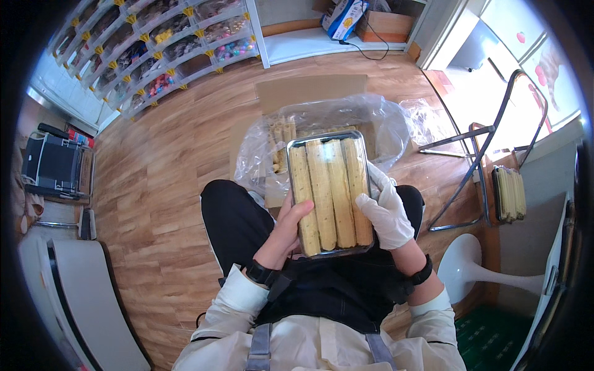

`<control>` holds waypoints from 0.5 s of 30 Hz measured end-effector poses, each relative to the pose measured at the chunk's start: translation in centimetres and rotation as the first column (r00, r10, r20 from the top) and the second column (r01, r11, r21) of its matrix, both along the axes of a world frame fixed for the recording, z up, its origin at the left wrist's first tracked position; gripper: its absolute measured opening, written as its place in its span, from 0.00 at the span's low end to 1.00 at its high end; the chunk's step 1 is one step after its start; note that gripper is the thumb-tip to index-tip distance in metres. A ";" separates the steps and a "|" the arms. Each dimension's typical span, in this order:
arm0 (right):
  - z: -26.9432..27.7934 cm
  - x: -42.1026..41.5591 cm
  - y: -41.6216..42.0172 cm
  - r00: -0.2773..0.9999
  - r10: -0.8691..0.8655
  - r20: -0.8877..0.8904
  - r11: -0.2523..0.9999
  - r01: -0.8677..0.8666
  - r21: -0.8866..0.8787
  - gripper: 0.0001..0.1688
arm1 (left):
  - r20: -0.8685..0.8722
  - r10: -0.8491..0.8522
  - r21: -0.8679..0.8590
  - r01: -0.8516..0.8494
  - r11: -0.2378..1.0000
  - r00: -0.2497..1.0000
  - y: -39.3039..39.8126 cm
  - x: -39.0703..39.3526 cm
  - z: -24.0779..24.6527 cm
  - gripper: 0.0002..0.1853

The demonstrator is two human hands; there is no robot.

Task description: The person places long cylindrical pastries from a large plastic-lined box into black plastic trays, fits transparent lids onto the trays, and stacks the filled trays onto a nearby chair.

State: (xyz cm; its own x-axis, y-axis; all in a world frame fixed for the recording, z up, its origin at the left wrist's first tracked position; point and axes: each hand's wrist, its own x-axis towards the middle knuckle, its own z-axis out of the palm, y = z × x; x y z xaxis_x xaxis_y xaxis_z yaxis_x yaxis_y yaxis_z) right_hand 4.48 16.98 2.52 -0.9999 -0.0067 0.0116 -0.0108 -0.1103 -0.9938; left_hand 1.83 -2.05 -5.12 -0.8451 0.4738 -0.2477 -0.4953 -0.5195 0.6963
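Note:
A clear plastic tray [327, 134] with a dark lower edge lies across both my hands, above my lap. Several pale yellow rolled wafers [330, 195] with dark specks lie side by side in it. My left hand [287, 227], bare, grips the tray's left edge with the thumb on top. On the right edge is my right hand [390, 218] in a white glove, thumb on top and fingers mostly hidden behind. Beyond the tray stands an open cardboard box [311, 90] on the floor, lined with a clear plastic bag [392, 118]. More wafer rolls [280, 132] show inside it.
To the right are a metal-framed folding chair [494, 123], another pack of rolls [509, 194] and a white pedestal stool [464, 269]. Drawer racks [185, 28] stand far left. A cardboard carton [385, 27] and a black cable [371, 55] lie at the back.

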 end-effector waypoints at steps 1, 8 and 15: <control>0.6 0.1 0.6 0.996 0.084 -0.030 0.996 -0.083 0.036 0.34 | -0.030 -0.004 -0.028 0.003 1.000 1.000 -0.3 0.3 0.3 0.37; 1.2 0.9 2.1 0.990 -0.089 0.112 0.994 0.095 -0.053 0.23 | -0.232 -0.180 -0.161 0.145 0.976 0.956 -2.4 2.5 2.3 0.50; 1.5 1.9 1.9 0.991 -0.078 0.111 0.996 0.072 0.057 0.19 | -0.311 -0.277 -0.239 0.207 0.949 0.909 -2.8 3.7 2.3 0.53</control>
State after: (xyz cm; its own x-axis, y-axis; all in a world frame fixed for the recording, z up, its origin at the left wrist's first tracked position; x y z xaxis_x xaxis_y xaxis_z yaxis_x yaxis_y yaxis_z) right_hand 6.34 18.91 3.98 -0.9925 0.0709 -0.0994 0.0952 -0.0608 -0.9936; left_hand 5.50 -4.88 -2.80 -0.7594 0.6459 -0.0781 -0.3062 -0.2489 0.9189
